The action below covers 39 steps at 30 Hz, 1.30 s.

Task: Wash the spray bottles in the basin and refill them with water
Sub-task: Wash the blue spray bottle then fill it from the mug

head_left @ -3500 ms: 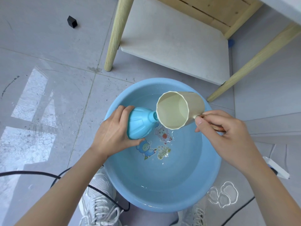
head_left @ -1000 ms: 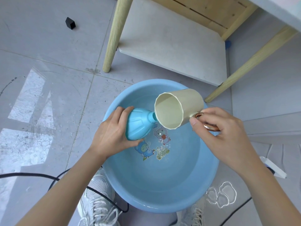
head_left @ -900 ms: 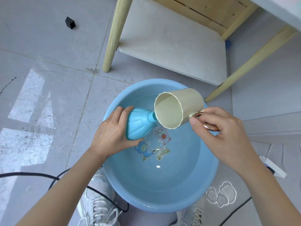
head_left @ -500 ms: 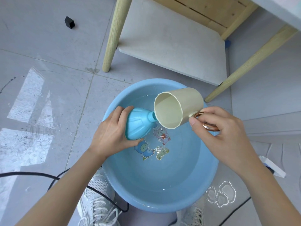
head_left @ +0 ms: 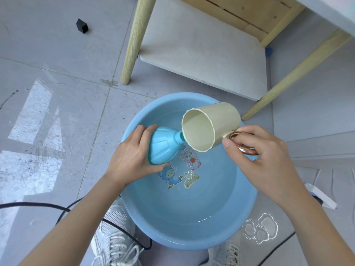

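— Over the round blue plastic basin (head_left: 247,208), head view: which step?
— Refilling. Left hand (head_left: 132,160) grips the light-blue plastic spray bottle (head_left: 163,146); right hand (head_left: 255,156) pinches the copper ring handle (head_left: 247,151) of the cream plastic mug (head_left: 209,125), lip at the bottle's neck. Next, likely: tip further.

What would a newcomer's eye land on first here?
The big blue basin at centre, on the grey floor. Above it, the left hand grips a tilted blue bottle, neck at the rim of a cream cup that the right hand tips by its copper handle.
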Tool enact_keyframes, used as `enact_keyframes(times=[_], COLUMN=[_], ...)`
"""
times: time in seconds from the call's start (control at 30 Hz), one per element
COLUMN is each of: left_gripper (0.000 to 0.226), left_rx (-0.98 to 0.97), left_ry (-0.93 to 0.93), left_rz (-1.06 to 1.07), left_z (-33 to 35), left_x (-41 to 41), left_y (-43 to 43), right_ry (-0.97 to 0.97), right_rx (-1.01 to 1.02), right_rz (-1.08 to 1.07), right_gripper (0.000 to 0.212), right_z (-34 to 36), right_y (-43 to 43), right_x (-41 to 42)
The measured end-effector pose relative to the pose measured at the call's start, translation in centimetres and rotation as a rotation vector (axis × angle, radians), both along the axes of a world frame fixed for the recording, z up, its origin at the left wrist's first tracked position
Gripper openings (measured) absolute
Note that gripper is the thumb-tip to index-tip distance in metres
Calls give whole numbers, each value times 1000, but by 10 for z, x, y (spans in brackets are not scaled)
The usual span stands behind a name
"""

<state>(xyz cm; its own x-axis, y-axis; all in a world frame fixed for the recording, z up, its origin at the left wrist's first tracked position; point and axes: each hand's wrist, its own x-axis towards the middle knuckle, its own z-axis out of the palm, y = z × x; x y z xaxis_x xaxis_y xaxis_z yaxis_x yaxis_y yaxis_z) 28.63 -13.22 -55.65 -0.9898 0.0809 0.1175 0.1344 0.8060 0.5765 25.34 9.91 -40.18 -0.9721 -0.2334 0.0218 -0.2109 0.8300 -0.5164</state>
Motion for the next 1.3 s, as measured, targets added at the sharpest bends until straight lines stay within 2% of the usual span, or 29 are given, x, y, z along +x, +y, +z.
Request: enact_keyframes(times=[1.3], left_gripper=[91], left_rx=[-8], left_ry=[2], left_rz=[-14], left_z=[-2], left_x=[0], left_y=[0], right_ry=[116], right_rx=[93], right_rz=[42], right_gripper=[35], right_z=[-5], right_y=[0], right_x=[6])
